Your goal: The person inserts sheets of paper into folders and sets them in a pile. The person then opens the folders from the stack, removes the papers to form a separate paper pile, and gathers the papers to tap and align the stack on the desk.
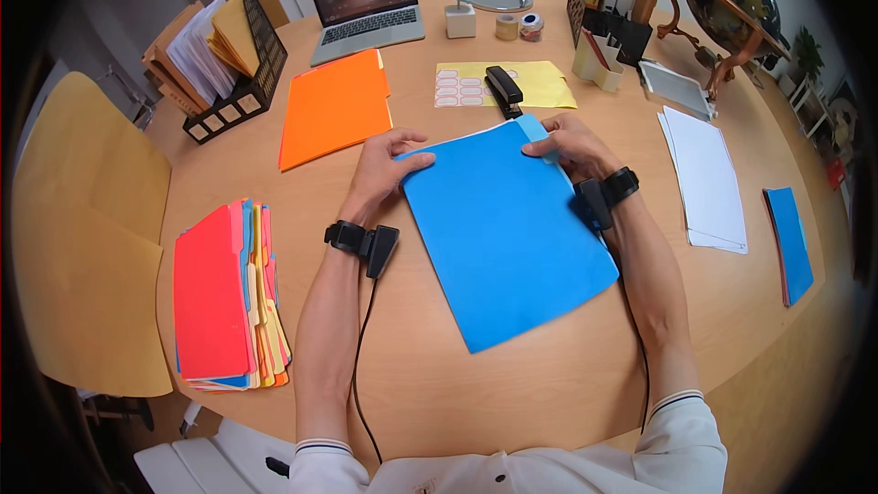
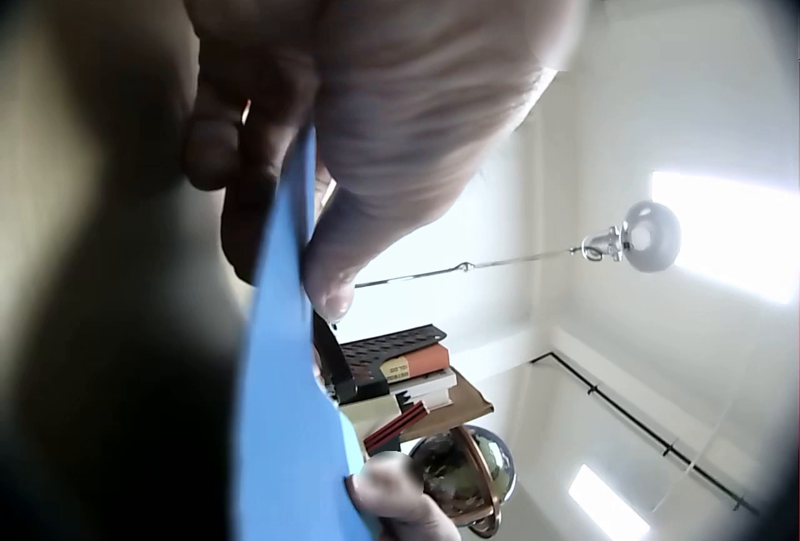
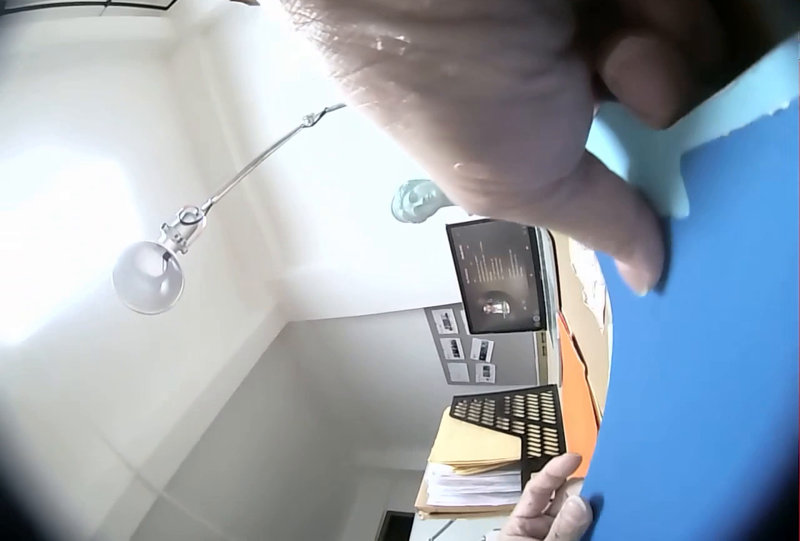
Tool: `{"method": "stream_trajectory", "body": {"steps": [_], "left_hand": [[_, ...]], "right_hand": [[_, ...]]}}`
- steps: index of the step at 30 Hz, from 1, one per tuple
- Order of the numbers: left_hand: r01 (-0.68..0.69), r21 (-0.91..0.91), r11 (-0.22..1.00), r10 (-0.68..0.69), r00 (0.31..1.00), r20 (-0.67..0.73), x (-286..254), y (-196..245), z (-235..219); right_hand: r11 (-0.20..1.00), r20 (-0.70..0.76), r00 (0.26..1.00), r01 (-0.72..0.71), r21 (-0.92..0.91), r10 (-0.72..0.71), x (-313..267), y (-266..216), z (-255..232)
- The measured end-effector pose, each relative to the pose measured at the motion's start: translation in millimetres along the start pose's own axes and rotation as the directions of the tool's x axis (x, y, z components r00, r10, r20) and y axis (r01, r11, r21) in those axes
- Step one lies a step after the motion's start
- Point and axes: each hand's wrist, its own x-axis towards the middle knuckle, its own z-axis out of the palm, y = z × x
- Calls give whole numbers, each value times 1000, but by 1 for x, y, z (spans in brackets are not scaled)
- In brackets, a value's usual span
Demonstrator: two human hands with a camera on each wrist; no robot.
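A blue folder [image 1: 512,238] with a light blue tab [image 1: 535,133] is held up at a tilt over the desk by both hands. The left hand [image 1: 389,169] pinches its upper left corner, thumb on the front and fingers behind, as the left wrist view shows on the folder's edge [image 2: 288,404]. The right hand [image 1: 572,146] pinches the top near the tab; in the right wrist view its thumb [image 3: 613,235] lies on the blue face [image 3: 713,354]. Beyond the folder a black stapler [image 1: 504,90] rests on a yellow folder [image 1: 551,82] with a label sheet [image 1: 460,90].
An orange folder [image 1: 334,110] and a laptop [image 1: 366,5] lie beyond the left hand. Stacked colored folders [image 1: 215,297] are at the left, a file holder [image 1: 240,96] behind them. White papers [image 1: 704,178], a small blue folder [image 1: 791,242] and a globe [image 1: 732,0] stand right.
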Motion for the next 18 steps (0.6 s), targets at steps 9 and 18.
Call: {"method": "stream_trajectory", "body": {"steps": [9, 18], "left_hand": [[52, -147, 988, -64, 995, -75, -1, -1, 2], [52, -167, 985, -77, 987, -144, 4, -14, 4]], "right_hand": [[999, -118, 993, -11, -34, 7, 11, 12, -7], [992, -287, 955, 45, -121, -78, 12, 14, 0]]}}
